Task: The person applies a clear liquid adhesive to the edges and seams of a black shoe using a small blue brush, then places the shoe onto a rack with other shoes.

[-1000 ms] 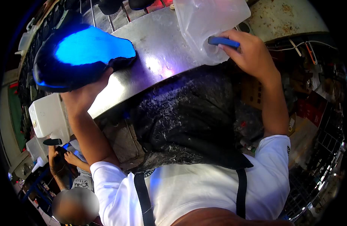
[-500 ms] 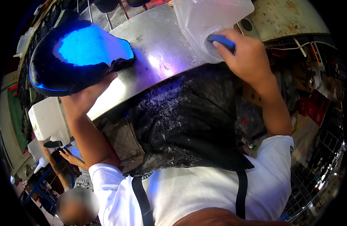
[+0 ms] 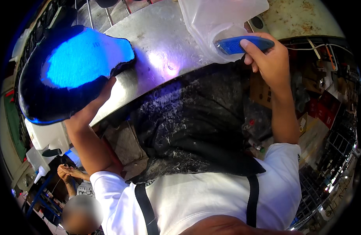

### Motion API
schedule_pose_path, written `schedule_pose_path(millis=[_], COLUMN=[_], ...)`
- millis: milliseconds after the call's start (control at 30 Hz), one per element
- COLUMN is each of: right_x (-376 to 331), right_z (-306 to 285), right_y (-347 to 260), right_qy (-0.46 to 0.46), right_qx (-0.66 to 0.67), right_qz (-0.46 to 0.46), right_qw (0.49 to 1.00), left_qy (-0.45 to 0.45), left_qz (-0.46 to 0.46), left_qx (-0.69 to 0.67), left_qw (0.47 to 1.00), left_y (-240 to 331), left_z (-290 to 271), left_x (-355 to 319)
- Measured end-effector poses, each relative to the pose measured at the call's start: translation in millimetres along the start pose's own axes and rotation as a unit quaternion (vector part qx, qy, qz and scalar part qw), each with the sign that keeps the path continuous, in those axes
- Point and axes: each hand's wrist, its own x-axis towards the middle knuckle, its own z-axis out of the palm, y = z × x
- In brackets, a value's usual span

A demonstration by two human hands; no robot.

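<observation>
- Shifted since the earlier frame: your blue tool (image 3: 233,44), drawn back toward you from the container's mouth and now showing more of its length; your black shoe-shaped piece (image 3: 76,68), brought left and lower in view.
- Right grip (image 3: 271,58): closed on the blue tool near its right end, your thumb laid along the top, other fingers curled beneath.
- Blue tool: long, narrow, round-ended; far end over the container's mouth, whether touching the rim you cannot tell.
- Translucent plastic container (image 3: 223,17): mouth facing you, standing at the right part of the tabletop.
- Left grip (image 3: 93,105): holding the shoe-shaped piece from its near side, thumb at the edge; remaining fingers hidden behind it.
- Black shoe-shaped piece: upper face lit bright blue, ribbed in texture, dark border; narrow end pointing right; located over the left end of the tabletop.
- Metal tabletop (image 3: 147,39): grey, scuffed, with a bright violet-white reflection between your two hands.
- Dark apron (image 3: 188,125): worn by you, scattered with pale shreds, over a white shirt (image 3: 200,192) with black straps.
- White plastic container (image 3: 47,135): below the shoe-shaped piece, left of your forearm.
- Co-worker (image 3: 86,190): lower left, grey top, both hands together.
- Red box (image 3: 325,109): lower level, right of your right forearm.
</observation>
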Motion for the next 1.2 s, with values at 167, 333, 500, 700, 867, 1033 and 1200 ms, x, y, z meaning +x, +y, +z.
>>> schedule_pose_path(millis=[167, 333, 500, 700, 867, 1033, 1200], right_x=[0, 10, 8, -35, -81, -62, -90], right_z=[-4, -17, -26, -5, 94, 163, 168], right_y=[28, 34, 34, 71, 51, 27, 22], right_qy=[-0.037, -0.084, -0.062, 0.042, -0.094, -0.157, -0.105], right_qx=[0.169, 0.255, 0.443, 0.347, 0.596, 0.672, 0.542], right_qz=[-0.046, 0.056, 0.191, 0.000, 0.174, 0.151, -0.006], right_qw=[0.984, 0.962, 0.874, 0.937, 0.778, 0.708, 0.834], left_qy=[-0.076, -0.125, 0.166, -0.015, 0.056, 0.186, 0.190], left_qz=[-0.054, -0.314, -0.657, -0.262, -0.136, -0.034, -0.006], left_qx=[-0.033, -0.331, -0.687, -0.579, -0.414, -0.360, -0.341], left_qw=[0.995, 0.881, 0.262, 0.772, 0.898, 0.914, 0.921], left_y=[3, 14, 59, 66, 80, 86, 84], left_z=[0, -24, -36, -17, -3, 20, 25], left_x=[-17, 22, 58, -40, -67, -67, -70])
